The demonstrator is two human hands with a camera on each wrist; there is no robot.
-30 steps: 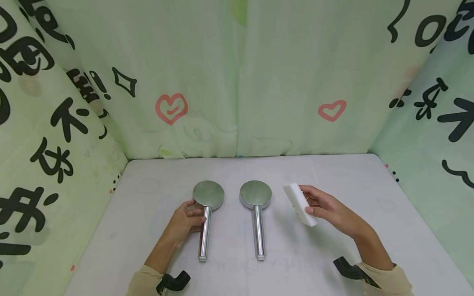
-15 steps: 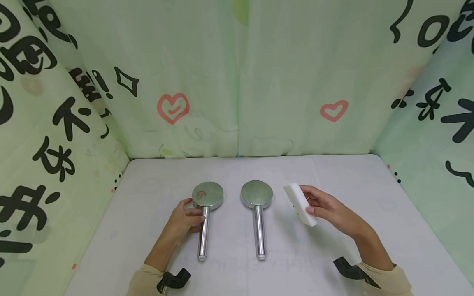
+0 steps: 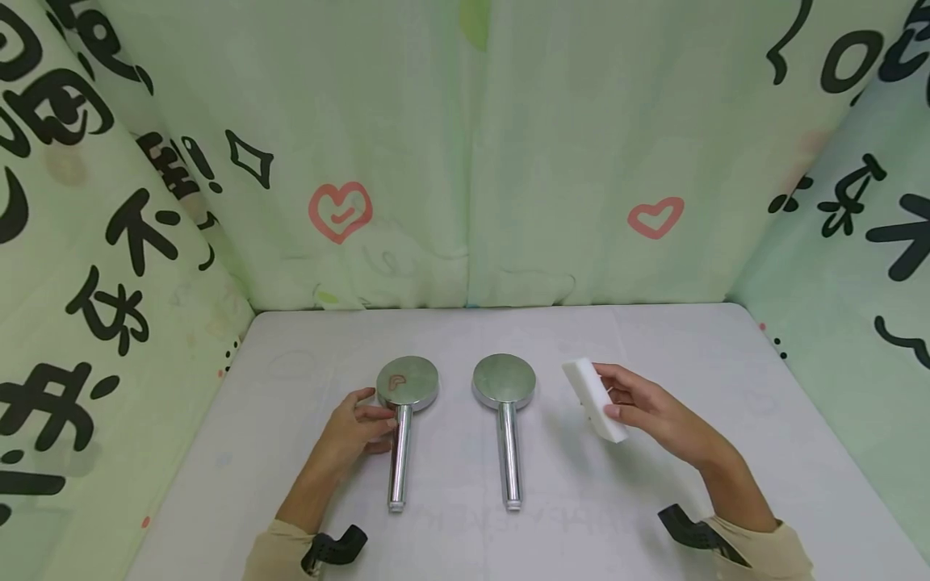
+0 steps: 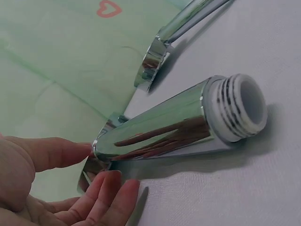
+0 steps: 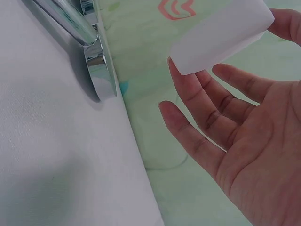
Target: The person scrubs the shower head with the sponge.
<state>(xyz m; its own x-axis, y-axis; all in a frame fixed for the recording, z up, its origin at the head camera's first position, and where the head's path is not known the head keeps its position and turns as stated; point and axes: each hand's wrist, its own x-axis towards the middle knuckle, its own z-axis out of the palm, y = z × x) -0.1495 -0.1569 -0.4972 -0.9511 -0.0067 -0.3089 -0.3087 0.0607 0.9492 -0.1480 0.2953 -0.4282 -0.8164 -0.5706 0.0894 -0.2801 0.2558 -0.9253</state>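
Two chrome hand showers lie side by side on the table, handles towards me. Beside the left hand shower [image 3: 408, 382] is my left hand [image 3: 341, 436], its thumb and fingers parted and loosely bent. In the left wrist view the thumb tip lies at the neck of that hand shower [image 4: 160, 127]; whether it touches cannot be told. The handle's white threaded end faces that camera. The right hand shower [image 3: 504, 379] lies untouched. Further right, my right hand [image 3: 661, 415] pinches a white sponge block [image 3: 594, 401] above the table, tilted, between thumb and fingers.
A white cloth covers the table [image 3: 450, 549]. Green curtains [image 3: 479, 161] with black writing and red hearts enclose it at the back and both sides. Black wrist mounts [image 3: 334, 546] sit at both sleeves.
My left hand has drawn slightly left from the left hand shower's handle. A small reddish mark or reflection now shows on that shower's disc. The right hand, with the sponge, has shifted slightly right.
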